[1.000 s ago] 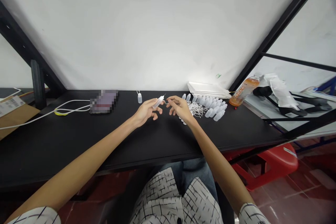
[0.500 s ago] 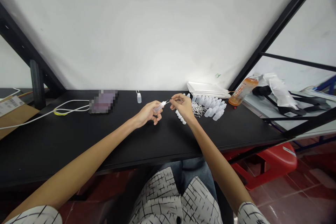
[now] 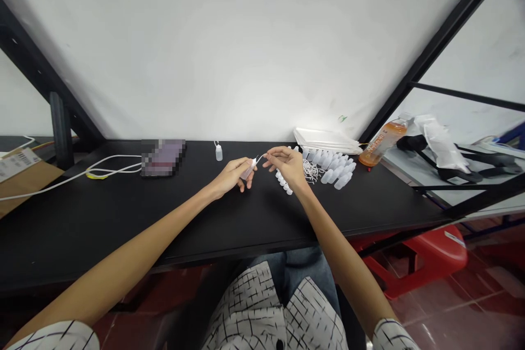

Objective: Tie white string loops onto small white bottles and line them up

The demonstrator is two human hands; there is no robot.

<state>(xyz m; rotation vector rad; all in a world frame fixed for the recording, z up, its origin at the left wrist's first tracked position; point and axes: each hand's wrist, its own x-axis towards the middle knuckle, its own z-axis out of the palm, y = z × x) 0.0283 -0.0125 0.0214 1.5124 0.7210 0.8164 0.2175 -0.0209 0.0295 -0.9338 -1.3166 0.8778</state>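
Observation:
My left hand (image 3: pixel 234 177) is wrapped round a small white bottle (image 3: pixel 249 169), its thin tip pointing up and to the right. Just right of it, my right hand (image 3: pixel 287 165) pinches a thin white string (image 3: pixel 261 157) whose other end is at the bottle's tip. Beside and partly behind my right hand lie a heap of white strings (image 3: pixel 311 171) and several small white bottles (image 3: pixel 338 169) in rows. One more small bottle (image 3: pixel 219 152) with a string at its top stands alone at the back, left of my left hand.
On the black table (image 3: pixel 164 219) are a blurred-out purple item (image 3: pixel 164 157), a white cable (image 3: pixel 110 169) and cardboard (image 3: pixel 35 178). White sheets (image 3: pixel 326 140) and an orange drink bottle (image 3: pixel 383 143) are at the back right. A red stool (image 3: pixel 438 254) stands below right.
The string between my hands has gone from nearly straight to curved. My left hand has turned slightly, covering more of the bottle. The view has shifted a little.

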